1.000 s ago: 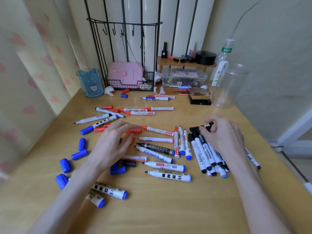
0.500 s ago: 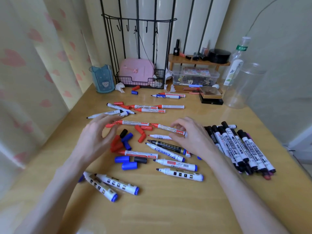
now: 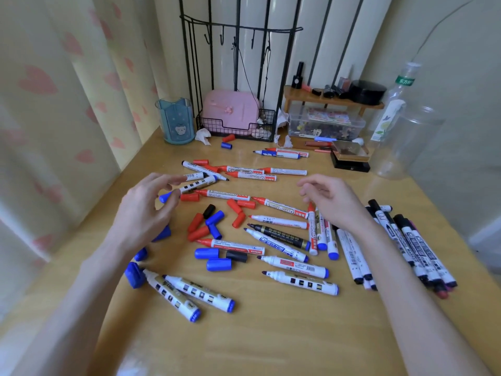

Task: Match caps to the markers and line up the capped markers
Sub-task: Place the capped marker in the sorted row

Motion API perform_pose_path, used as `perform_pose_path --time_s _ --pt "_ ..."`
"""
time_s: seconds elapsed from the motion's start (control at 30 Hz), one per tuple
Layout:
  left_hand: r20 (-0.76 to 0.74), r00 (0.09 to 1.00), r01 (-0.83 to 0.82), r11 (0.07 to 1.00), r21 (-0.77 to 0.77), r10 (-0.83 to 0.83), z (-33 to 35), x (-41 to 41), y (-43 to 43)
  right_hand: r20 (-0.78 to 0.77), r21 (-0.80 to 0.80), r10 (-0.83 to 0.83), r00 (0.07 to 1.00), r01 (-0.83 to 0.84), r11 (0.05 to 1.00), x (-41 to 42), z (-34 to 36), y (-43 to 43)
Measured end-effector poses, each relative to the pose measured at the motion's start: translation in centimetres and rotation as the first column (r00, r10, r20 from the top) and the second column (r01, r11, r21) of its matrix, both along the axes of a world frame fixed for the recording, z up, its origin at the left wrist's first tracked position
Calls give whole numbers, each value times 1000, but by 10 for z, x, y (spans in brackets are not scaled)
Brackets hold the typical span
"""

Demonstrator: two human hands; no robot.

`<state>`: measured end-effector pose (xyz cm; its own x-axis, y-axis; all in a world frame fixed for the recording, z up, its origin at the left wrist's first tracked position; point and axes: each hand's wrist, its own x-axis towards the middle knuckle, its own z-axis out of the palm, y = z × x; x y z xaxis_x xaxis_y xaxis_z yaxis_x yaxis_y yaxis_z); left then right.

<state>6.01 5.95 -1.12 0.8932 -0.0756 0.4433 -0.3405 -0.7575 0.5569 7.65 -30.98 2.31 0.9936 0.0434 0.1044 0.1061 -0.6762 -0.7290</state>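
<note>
Across the middle of the frame, both hands above the table [image 3: 271, 335], neither holding anything. Left hand [image 3: 143, 210] at centre left, fingers loosely curled and part open, hovering just over a blue-capped marker [image 3: 189, 187] and a loose red cap [image 3: 189, 197]. Right hand [image 3: 333, 202] at centre right, fingers relaxed and spread, now off the row of capped black markers [image 3: 406, 240] at the right edge, where it rested a second ago, and swung back over the jumble. Apparently one capped marker just added to that row, so the search for the next pair begun. Between the hands, loose red, blue and black caps [image 3: 211, 221] clustered at centre, with uncapped red-tipped markers [image 3: 230, 244] and blue-tipped markers [image 3: 298, 282] scattered around them. More red ones [image 3: 252, 172] lying further up the frame. Well short of done: only the black set lined up, most of the red and blue still open. Likely next, a red cap and a red marker.
</note>
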Motion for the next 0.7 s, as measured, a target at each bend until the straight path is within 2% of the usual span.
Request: perform_pose_path --time_s 0.23,0.37,0.53,0.7 --pt "-25 999 -34 999 33 34 -8 1 4 -1 -59 166 986 -166 984 19 -5 68" --pt "-26 999 -37 998 42 39 -12 2 5 47 -102 242 969 -237 966 35 -5 113" --pt "-37 991 -125 992 15 126 -16 5 18 96 -181 280 955 -260 948 68 -11 161" --pt "-45 983 -176 984 -17 176 -17 4 22 126 -350 278 952 -219 911 102 -15 199"
